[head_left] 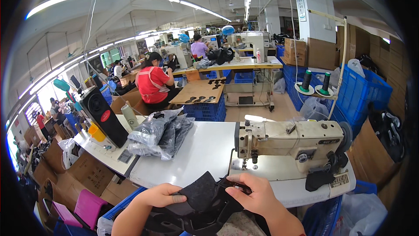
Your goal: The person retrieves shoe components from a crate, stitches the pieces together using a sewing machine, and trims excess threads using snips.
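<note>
Low at the near edge of the white sewing table (205, 140), both my hands hold black fabric pieces. My left hand (163, 195) pinches a flat, dark textured piece (199, 192) by its left side. Closed on the edge of a black cut-out fabric part (224, 205) is my right hand (252, 192), thumb and fingers together. More black parts lie bunched below, over my lap, so where one piece ends I cannot tell. Just beyond my right hand stands a beige industrial sewing machine (292, 142), its needle area apart from the fabric.
A clear plastic bag of dark pieces (161, 133) lies on the table's left, near a black speaker (104, 114). Two thread cones (307, 80) stand behind the machine. Blue crates (364, 87) and cardboard boxes line the right. Ahead, a person in red (152, 83) sits working.
</note>
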Tool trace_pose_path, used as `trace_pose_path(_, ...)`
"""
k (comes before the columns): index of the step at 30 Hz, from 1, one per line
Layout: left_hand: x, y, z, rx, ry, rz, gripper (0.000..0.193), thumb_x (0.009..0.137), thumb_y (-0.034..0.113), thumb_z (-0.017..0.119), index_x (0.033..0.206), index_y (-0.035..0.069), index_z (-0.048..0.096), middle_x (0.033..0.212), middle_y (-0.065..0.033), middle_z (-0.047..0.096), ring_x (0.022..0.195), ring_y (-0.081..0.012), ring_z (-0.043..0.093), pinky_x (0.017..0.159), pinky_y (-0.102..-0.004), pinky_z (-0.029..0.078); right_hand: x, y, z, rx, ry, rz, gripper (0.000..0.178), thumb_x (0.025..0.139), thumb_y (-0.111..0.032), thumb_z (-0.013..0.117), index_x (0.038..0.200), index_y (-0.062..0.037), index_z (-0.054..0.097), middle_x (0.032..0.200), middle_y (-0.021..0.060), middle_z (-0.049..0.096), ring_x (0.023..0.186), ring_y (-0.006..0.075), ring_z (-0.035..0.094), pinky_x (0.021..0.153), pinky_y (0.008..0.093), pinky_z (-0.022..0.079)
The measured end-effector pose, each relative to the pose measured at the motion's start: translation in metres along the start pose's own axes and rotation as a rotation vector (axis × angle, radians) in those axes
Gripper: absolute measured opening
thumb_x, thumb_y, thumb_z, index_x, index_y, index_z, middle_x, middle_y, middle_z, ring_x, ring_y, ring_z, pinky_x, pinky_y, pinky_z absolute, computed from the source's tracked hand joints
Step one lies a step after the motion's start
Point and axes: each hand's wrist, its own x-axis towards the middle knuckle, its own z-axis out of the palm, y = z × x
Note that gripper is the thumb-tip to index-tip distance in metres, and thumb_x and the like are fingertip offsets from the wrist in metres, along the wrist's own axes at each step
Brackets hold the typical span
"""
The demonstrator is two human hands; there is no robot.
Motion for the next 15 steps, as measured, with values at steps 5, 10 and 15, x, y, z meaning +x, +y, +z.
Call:
trace_pose_path(5, 0.001, 0.002, 0.002, 0.035, 0.015, -0.009, 0.032, 0.095, 0.023, 0.058, 0.112, -0.003, 0.06, 0.102, -0.0037, 0.066, 0.095, -0.0097, 0.054, 0.088, -0.0284, 0.044, 0.003, 0.001, -0.001, 0.041, -0.018, -0.001, 0.026, 0.084, -0.021, 0.071, 0.099, -0.0005, 0.066, 0.085, 0.0087, 0.069, 0.071, 0.0157, 0.066, 0.065, 0.0257, 0.052)
trace_pose_path(10, 0.001, 0.003, 0.002, 0.07, 0.005, 0.006, 0.032, 0.094, 0.024, 0.059, 0.111, -0.004, 0.061, 0.101, -0.0043, 0.067, 0.093, -0.01, 0.055, 0.087, -0.0288, 0.045, 0.0, 0.006, 0.002, 0.17, 0.01, -0.002, 0.025, 0.083, -0.019, 0.071, 0.099, 0.0001, 0.065, 0.083, 0.0094, 0.068, 0.069, 0.0158, 0.065, 0.062, 0.0258, 0.051)
trace_pose_path(15, 0.0, 0.001, 0.003, 0.095, 0.005, 0.03, 0.034, 0.094, 0.026, 0.059, 0.111, -0.003, 0.06, 0.099, -0.0049, 0.067, 0.092, -0.0105, 0.055, 0.085, -0.0292, 0.046, -0.005, 0.016, -0.006, -0.133, 0.095, -0.349, 0.024, 0.076, -0.015, 0.076, 0.095, -0.0036, 0.065, 0.08, 0.0083, 0.067, 0.061, 0.0189, 0.062, 0.053, 0.0278, 0.048)
